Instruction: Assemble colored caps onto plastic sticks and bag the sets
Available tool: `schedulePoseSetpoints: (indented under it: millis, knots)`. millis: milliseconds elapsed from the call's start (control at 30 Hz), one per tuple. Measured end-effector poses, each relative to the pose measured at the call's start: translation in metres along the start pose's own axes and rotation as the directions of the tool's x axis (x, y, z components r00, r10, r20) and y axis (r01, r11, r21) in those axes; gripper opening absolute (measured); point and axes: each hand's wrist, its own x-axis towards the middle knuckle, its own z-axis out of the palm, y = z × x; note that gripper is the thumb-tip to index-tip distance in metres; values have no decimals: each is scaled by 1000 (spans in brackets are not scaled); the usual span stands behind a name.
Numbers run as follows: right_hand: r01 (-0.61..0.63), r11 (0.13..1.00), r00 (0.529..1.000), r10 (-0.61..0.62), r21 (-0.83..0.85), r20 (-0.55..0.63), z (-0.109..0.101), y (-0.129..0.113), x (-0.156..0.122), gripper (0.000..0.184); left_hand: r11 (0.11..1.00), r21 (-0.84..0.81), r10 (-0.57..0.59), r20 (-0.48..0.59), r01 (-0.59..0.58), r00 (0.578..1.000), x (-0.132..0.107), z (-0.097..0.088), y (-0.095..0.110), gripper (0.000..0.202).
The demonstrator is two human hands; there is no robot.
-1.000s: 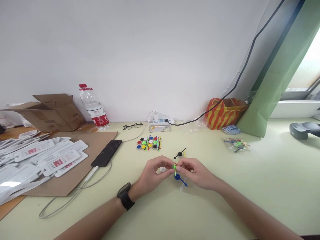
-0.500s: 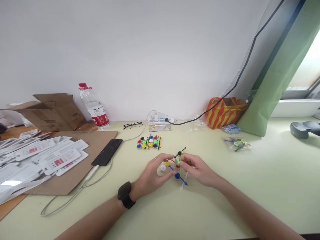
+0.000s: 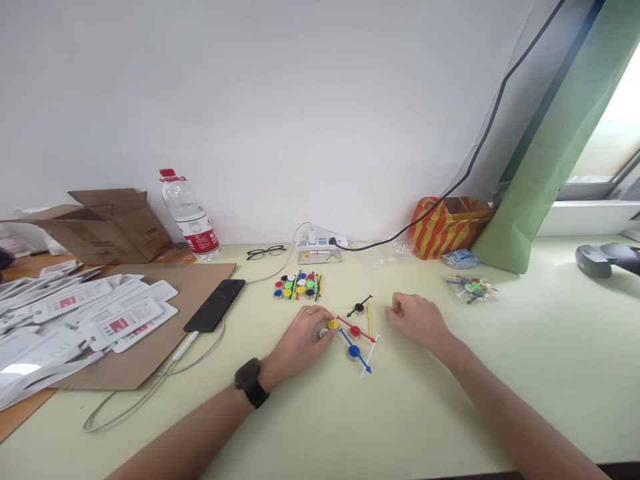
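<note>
My left hand is at the table with its thumb and fingertips closed on a small yellow round spinner base. A white round base lies partly hidden under those fingers. To the right are a red arrow spinner, a blue arrow spinner and a black arrow spinner, each an arrow on a round base. A loose yellow arrow and a loose white arrow lie beside them. My right hand is closed, with a bit of green plastic showing at its fingers; the rest is hidden.
Several coloured discs and arrows lie in rows further back. A bag of spinner parts is at the right. A phone on cardboard, glasses, a power strip, a water bottle and a striped bag stand around.
My right hand has moved right, away from the spinners, taking the green arrow piece with it. My left hand has shifted slightly left and closed in on the yellow base.
</note>
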Motion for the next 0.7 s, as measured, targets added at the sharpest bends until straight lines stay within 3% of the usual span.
schedulePoseSetpoints:
  millis: [100, 167, 267, 333, 500, 700]
  knots:
    - [49, 999, 997, -49, 14, -52, 2, -4, -2, 15, 999, -1, -43, -7, 43, 999, 2, -1, 0, 18]
    - [166, 981, 985, -162, 102, -53, 3, -10, -6, 12, 996, -1, -91, -17, 91, 996, 3, -1, -1, 17]
    - [378, 893, 923, -383, 244, -26, 5, -20, -13, 12, 993, -38, -110, -43, 109, 993, 4, -1, -4, 15]
    - [443, 848, 886, -465, 291, 4, 7, -26, -17, 11, 993, -72, -97, -57, 93, 994, 5, 0, -6, 14]
    - [431, 853, 883, -466, 294, 57, 9, -32, -22, 16, 990, -107, -96, -77, 87, 992, 7, 1, -6, 15]
    - [379, 904, 915, -398, 198, 66, 11, -29, -20, 16, 992, -106, -82, -159, 65, 984, 9, 0, -1, 22]
